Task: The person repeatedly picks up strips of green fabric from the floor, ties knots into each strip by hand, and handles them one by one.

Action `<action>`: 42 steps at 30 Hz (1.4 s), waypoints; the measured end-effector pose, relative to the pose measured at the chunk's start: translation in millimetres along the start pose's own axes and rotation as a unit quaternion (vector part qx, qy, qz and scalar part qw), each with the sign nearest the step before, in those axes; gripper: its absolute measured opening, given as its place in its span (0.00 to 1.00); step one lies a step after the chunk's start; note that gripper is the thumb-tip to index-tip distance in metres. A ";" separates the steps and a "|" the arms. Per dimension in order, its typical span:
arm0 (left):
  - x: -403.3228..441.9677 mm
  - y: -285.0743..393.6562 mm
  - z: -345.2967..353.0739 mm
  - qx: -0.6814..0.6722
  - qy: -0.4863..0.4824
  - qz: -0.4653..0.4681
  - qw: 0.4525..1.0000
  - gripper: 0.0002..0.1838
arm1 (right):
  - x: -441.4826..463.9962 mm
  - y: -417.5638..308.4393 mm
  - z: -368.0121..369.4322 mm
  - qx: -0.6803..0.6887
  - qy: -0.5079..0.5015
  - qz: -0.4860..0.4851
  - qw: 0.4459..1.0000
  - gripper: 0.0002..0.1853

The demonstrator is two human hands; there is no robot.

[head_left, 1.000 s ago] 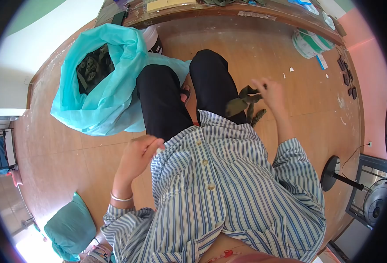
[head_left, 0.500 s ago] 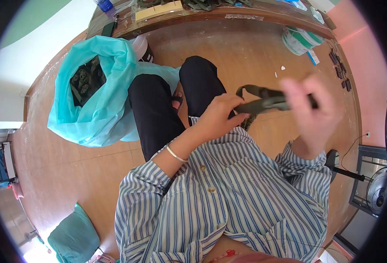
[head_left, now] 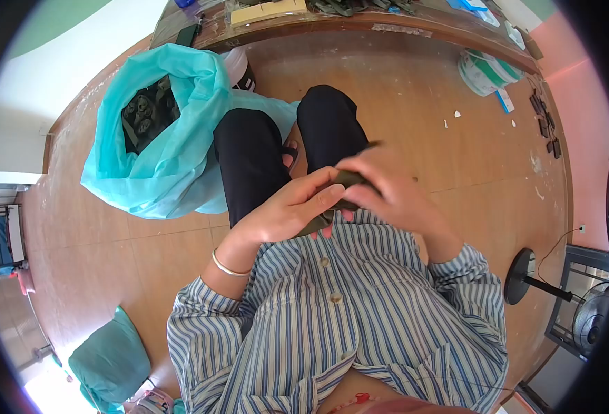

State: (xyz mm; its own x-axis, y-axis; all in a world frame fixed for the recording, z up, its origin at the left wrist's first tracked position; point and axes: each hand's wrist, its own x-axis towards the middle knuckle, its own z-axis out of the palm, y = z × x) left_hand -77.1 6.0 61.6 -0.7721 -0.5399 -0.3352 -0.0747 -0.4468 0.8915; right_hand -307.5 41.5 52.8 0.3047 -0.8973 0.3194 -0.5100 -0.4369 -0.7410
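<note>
A dark olive fabric strap (head_left: 318, 223) is bunched between my hands, above my lap. My left hand (head_left: 292, 207) grips it with the thumb on top and fingertips showing underneath. My right hand (head_left: 395, 192) is closed on the part of the strap nearest the knees, slightly smeared by motion. Both hands nearly touch. A short dark end pokes out past the right fingers. Most of the strap is hidden by the hands.
A turquoise bag (head_left: 201, 131) holding rolled dark green pieces (head_left: 151, 114) stands left of my knees. Ahead is a wooden table (head_left: 346, 24) with more green straps. A white-green bucket (head_left: 482, 72) sits beneath its right end; a fan (head_left: 587, 321) stands right.
My right hand has come in from the right and down to meet the left, and the stretched strap is now folded between them. The left hand has shifted down and left.
</note>
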 end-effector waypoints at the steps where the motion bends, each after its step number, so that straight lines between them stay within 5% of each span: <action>1: -1.4 -5.0 -0.7 0.015 0.016 0.009 1.000 0.09 | -7.8 0.2 13.3 0.043 -0.024 0.050 0.998 0.11; 5: -6.1 -16.9 -0.9 0.059 0.064 0.040 0.995 0.10 | -3.6 8.6 3.7 0.075 -0.030 0.133 0.988 0.12; 9: -11.4 -10.1 8.8 0.305 0.063 0.115 0.943 0.11 | 1.9 6.7 11.0 0.086 -0.055 0.052 0.993 0.18; 14: -14.5 -15.4 18.4 0.367 0.081 0.090 0.922 0.11 | 0.0 5.1 14.4 0.058 -0.076 0.052 0.994 0.22; 19: -42.5 -21.1 12.5 0.320 0.102 0.092 0.937 0.12 | -3.0 22.2 -8.5 -0.090 0.173 0.066 0.978 0.24; 27: -56.5 -30.1 4.8 0.407 0.129 0.118 0.896 0.09 | 2.8 46.5 5.6 -0.186 0.103 0.076 0.974 0.17; 30: -44.9 -34.0 9.3 0.451 0.155 0.170 0.862 0.07 | 4.1 36.9 37.7 0.054 0.010 -0.082 0.995 0.12; 35: -30.0 -43.3 17.8 0.457 0.285 0.255 0.803 0.07 | -9.9 3.1 42.5 0.049 -0.066 0.004 0.997 0.12; 42: -34.5 -34.7 29.2 0.390 0.218 0.239 0.862 0.13 | -19.4 -27.5 34.9 0.055 -0.021 -0.008 0.998 0.14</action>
State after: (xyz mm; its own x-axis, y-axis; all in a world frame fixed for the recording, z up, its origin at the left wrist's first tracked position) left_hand -66.3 60.9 51.1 -0.5349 -0.8217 0.1970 -0.3467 0.4260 0.8357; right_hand -271.3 73.1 46.3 0.3459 -0.8863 0.3079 -0.4141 -0.4387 -0.7975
